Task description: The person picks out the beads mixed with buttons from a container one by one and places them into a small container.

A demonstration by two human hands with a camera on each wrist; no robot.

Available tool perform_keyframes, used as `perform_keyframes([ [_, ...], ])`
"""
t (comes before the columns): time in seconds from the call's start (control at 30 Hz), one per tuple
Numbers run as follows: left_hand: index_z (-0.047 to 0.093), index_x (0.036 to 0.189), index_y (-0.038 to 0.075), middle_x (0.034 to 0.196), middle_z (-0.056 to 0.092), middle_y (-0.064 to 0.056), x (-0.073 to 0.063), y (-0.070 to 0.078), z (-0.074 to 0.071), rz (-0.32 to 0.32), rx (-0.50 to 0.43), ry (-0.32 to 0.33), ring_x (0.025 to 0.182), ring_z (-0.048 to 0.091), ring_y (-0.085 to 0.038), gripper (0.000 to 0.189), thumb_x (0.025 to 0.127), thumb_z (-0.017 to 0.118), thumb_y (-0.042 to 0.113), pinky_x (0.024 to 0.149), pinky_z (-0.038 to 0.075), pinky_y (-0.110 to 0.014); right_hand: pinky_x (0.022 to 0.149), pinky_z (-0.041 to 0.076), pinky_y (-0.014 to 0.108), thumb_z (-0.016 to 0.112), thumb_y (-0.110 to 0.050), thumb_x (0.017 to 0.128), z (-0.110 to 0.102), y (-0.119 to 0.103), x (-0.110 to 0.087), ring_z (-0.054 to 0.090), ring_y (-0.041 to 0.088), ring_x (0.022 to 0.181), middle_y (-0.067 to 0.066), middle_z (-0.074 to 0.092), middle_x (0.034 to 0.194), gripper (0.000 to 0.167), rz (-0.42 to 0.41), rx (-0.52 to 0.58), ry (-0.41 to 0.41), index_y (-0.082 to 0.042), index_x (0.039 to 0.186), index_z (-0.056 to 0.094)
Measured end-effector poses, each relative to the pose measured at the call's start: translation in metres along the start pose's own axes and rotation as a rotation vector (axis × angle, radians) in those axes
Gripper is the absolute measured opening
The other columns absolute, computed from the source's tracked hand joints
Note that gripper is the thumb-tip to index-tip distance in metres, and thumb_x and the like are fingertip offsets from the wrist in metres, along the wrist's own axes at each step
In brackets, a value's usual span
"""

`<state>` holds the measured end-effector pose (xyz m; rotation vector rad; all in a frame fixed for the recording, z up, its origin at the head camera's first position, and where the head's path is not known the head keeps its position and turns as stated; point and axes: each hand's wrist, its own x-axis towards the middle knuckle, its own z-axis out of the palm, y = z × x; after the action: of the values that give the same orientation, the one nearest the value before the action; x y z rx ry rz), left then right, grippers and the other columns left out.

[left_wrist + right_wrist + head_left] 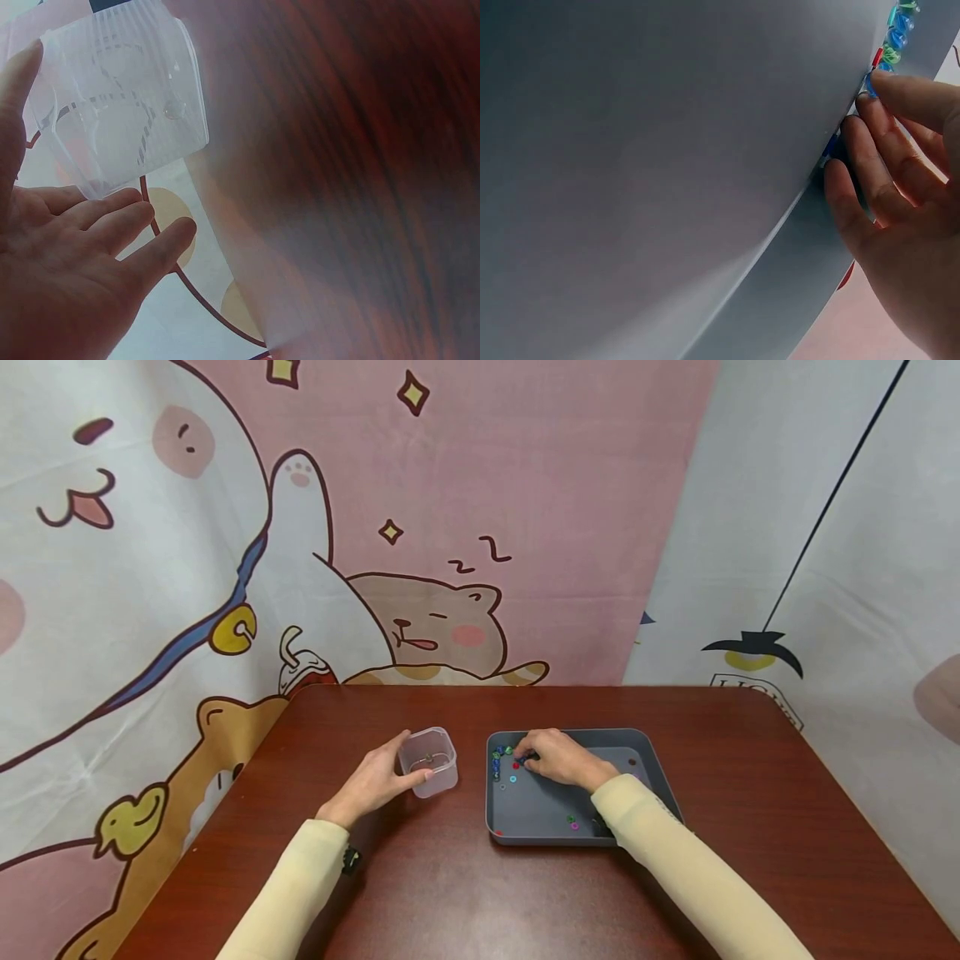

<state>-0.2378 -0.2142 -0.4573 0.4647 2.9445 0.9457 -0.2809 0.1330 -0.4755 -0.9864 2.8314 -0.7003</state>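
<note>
On the left, a clear plastic box stands open-topped and tilted, with my left hand gripping it between thumb and fingers. The left wrist view shows the thumb at one side of the box and the fingers against another. My right hand reaches into a grey tray, near its far left corner. Its thumb and forefinger pinch a blue marble, mostly hidden by the fingertips. Beside them runs a row of blue and green glass marbles along the tray's left wall.
Several small coloured pieces lie loose in the tray, including a light blue ring, a pink ring and a red piece. The brown wooden table meets a printed cloth behind and at both sides.
</note>
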Motion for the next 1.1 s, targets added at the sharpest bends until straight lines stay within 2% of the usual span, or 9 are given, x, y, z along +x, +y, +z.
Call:
perform_keyframes([
  [0.3,0.036,0.157,-0.005,0.151,0.051,-0.023,-0.001,0.000,0.000,0.005,-0.010,0.003,0.128,0.058,-0.034,0.100,0.087,0.081,0.051,0.108,0.046,-0.052,0.091,0.056,0.042,0.073,-0.002,0.095,-0.001,-0.001,0.000,0.068,0.022,0.104,0.005,0.072,0.113,0.020,-0.015,-0.002,0.031,-0.008,0.114,0.078],
  [0.53,0.036,0.157,-0.004,0.150,0.052,-0.022,-0.001,0.000,-0.001,0.003,-0.017,0.002,0.128,0.058,-0.034,0.099,0.087,0.081,0.050,0.108,0.046,-0.053,0.091,0.055,0.042,0.070,-0.006,0.098,-0.007,-0.005,-0.002,0.066,0.021,0.104,0.004,0.071,0.114,0.019,0.003,0.031,0.055,-0.008,0.116,0.077],
  [0.87,0.036,0.156,-0.005,0.150,0.052,-0.023,-0.001,0.000,-0.001,0.012,-0.012,0.001,0.128,0.058,-0.034,0.098,0.087,0.081,0.049,0.108,0.046,-0.052,0.095,0.055,0.045,0.070,-0.010,0.099,-0.022,-0.015,-0.003,0.066,0.023,0.110,0.003,0.071,0.116,0.020,0.021,0.101,0.124,-0.007,0.119,0.075],
  [1.1,0.038,0.156,-0.005,0.149,0.053,-0.023,-0.001,0.000,-0.002,0.014,-0.007,0.006,0.127,0.059,-0.034,0.099,0.087,0.081,0.051,0.108,0.046,-0.053,0.093,0.055,0.043,0.071,-0.014,0.099,-0.029,-0.023,0.002,0.067,0.018,0.107,0.000,0.072,0.114,0.019,-0.019,0.160,0.202,-0.009,0.117,0.076],
])
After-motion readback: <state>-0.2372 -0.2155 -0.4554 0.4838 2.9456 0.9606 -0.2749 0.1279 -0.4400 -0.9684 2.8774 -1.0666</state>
